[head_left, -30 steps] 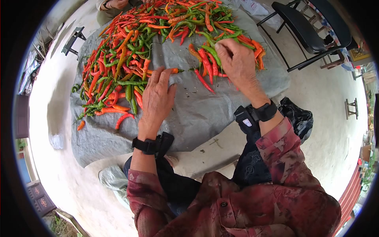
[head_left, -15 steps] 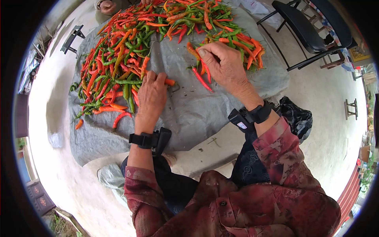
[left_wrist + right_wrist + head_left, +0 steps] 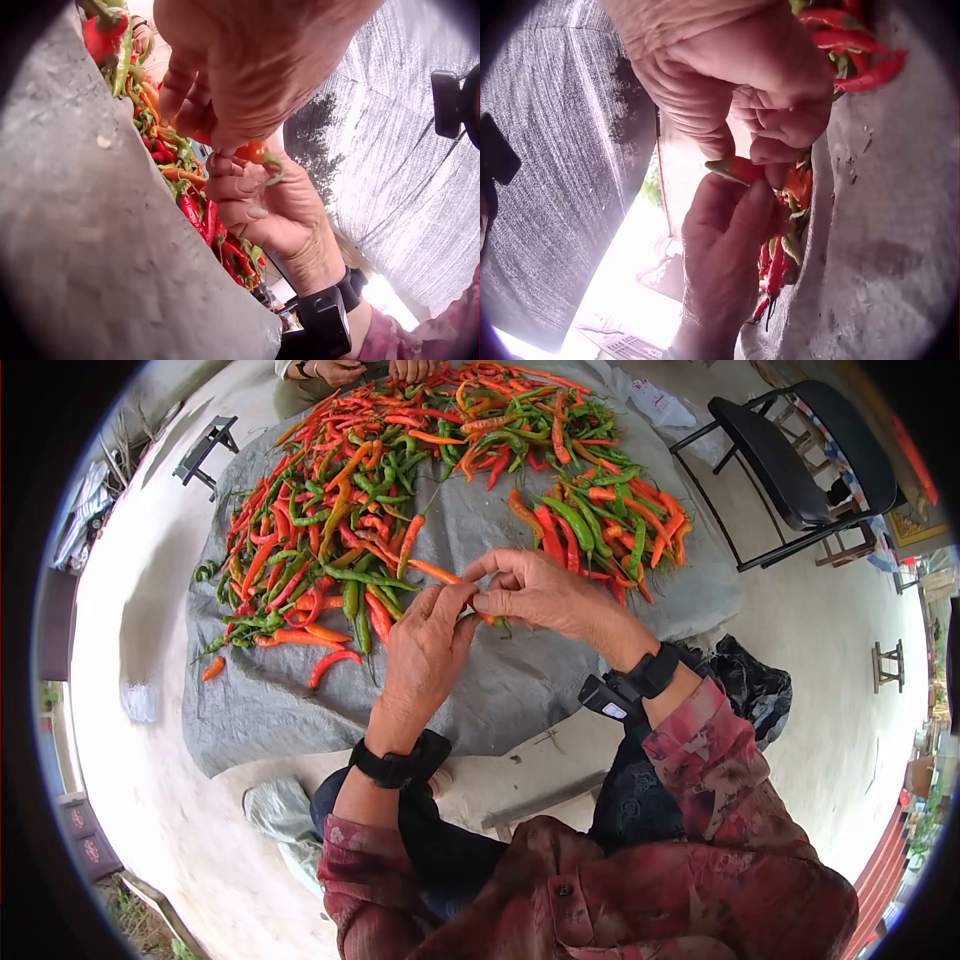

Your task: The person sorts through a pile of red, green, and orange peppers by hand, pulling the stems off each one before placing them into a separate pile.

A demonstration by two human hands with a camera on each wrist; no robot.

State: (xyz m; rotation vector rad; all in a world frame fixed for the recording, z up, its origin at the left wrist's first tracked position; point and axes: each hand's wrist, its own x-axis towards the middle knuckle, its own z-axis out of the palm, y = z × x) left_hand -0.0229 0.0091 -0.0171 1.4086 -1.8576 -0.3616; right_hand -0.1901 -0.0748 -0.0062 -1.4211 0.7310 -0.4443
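One red-orange chilli (image 3: 251, 153) is pinched between the curled fingertips of the left hand (image 3: 425, 660), while the right hand (image 3: 555, 597), its fingers bent and nearly closed, pinches it near the green stem (image 3: 276, 169) (a curled one, in the left wrist view). Both hands are above the grey sheet (image 3: 480, 705). Taking the hands as the clock's centre in the head view, a large chilli heap (image 3: 335, 530) spreads from ten towards twelve o'clock, and a smaller pile (image 3: 620, 525) lies at two. Farther out at two stands a black chair (image 3: 775, 460); another person's hands (image 3: 410, 369) show between eleven and twelve.
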